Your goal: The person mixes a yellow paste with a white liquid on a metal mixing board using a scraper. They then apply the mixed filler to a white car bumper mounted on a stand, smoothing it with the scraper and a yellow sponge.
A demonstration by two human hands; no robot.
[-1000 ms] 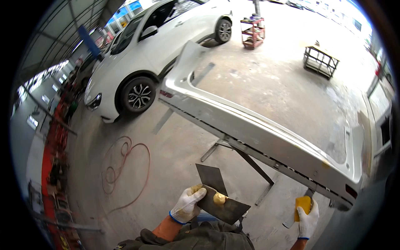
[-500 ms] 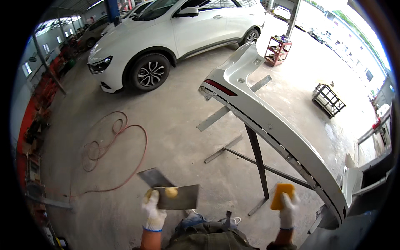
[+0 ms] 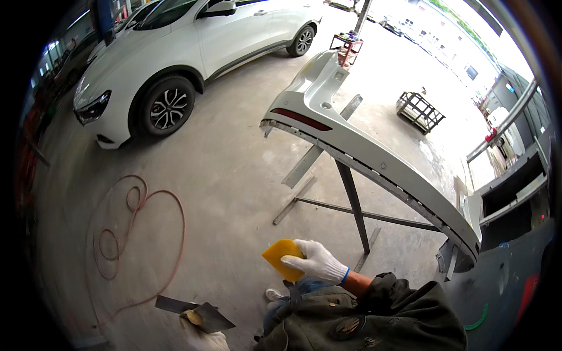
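Observation:
My right hand [image 3: 319, 262], in a white knit glove with blue cuff, grips a yellow plastic putty spreader [image 3: 282, 255] in front of my body, thumb on its face. Lower left, my gloved left hand [image 3: 204, 337] is closed on two dark flat metal plates [image 3: 216, 319] that cross each other; its fingers are partly cut off by the picture's dark rim. A yellowish lump or stain shows near the plates' overlap; I cannot tell which. Ahead to the right, apart from both hands, a white car bumper [image 3: 374, 159] with a red reflector rests on a metal stand [image 3: 353, 202].
A white car [image 3: 222, 50] stands at the far left. A reddish hose [image 3: 183, 219] lies coiled on the floor at left. Beyond the bumper are a red tool cart [image 3: 349, 50] and a black metal frame [image 3: 420, 111]. Dark panels [image 3: 509, 281] stand at right.
My right hand has swung left with the spreader, to the front of my body. The left hand with the plates has dropped lower and leftward. The whole view has shifted, moving car and bumper leftward.

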